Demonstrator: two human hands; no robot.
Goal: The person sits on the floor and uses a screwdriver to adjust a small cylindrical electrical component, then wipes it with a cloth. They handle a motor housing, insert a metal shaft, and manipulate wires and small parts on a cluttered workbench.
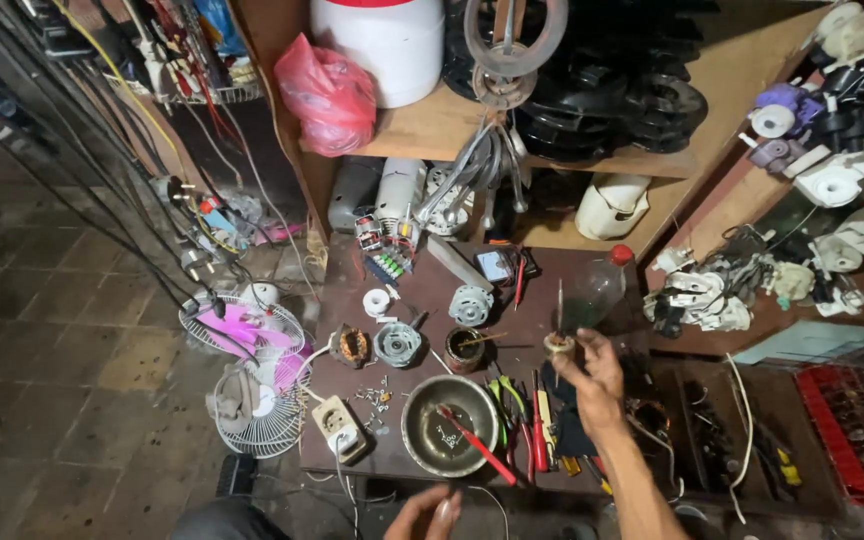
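Cluttered dark worktable (422, 290) under wooden shelves (432, 130), tiled floor (62, 330); right hand (592, 375) pinching small round part (558, 344); left hand (427, 515) loosely curled, empty.

Metal bowl (449, 425), pink fan grille (242, 330), power strip (338, 423), pink bag (330, 95)

You have one view only, worn on your head, looking steeply down and forward over the dark work table (512, 300), from well above it. Your right hand (592, 375) sits just right of centre, your left hand (430, 515) low at the bottom edge. Beyond your fingers (564, 352) the view reaches wooden shelves (432, 125); left of them, tiled floor (62, 330). No second view shares anything.
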